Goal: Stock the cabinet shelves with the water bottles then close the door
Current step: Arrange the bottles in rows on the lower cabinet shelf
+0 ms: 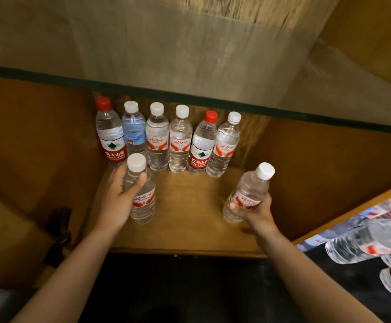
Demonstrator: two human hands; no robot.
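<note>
My left hand (119, 194) is wrapped round a white-capped bottle (140, 192), thumb across its shoulder, fingers curled behind. The bottle stands upright, at or just above the shelf board (189, 206); I cannot tell whether its base touches. It sits just in front of the left end of the back row. My right hand (255, 210) grips a second white-capped bottle (248, 192) round its lower half, tilted with the cap leaning up and to the right, at the right side of the shelf, apart from the row.

Back row (168, 136): six bottles upright, side by side against the rear of the shelf. Left to right: red cap, white cap with blue label, two white caps, red cap, white cap.

Cabinet side walls (318, 171) of brown wood either side. A grey surface with a dark edge (189, 96) overhangs the row. Lower right, outside the cabinet: a heap of bottles lying down (367, 238), blurred.
</note>
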